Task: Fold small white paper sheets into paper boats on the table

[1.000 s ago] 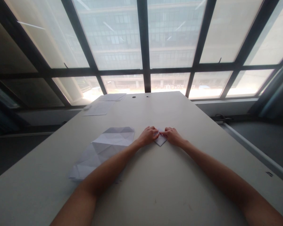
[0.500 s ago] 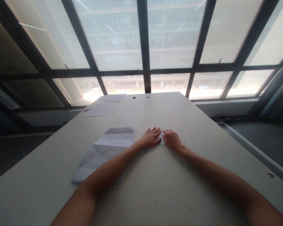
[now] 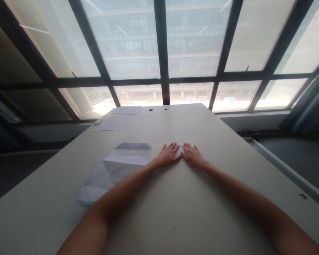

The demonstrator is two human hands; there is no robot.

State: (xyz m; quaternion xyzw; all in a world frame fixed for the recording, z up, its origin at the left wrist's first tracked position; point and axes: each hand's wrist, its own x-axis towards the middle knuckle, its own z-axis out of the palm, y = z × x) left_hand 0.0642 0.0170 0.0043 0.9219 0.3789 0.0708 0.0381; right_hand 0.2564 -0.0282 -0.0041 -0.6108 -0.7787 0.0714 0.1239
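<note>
A small piece of folded white paper (image 3: 179, 151) lies flat on the white table (image 3: 175, 198). My left hand (image 3: 168, 154) rests on its left side, palm down with the fingers spread. From the right, my right hand (image 3: 193, 155) lies flat on the same paper, fingers stretched out. Both hands cover most of it, so its full shape is hidden. Left of my left forearm is a larger creased sheet of paper (image 3: 119, 163), marked with many fold lines and partly covered by that arm.
Several flat white sheets (image 3: 110, 123) lie at the table's far left corner, with a small white object (image 3: 98, 122) beside them. Two dark round spots sit near the far edge. Large framed windows (image 3: 138, 42) rise beyond the table.
My right hand has gone from curled fingers at the folded paper's edge to lying flat on it. My left hand stays nearly in place, pressed on the paper.
</note>
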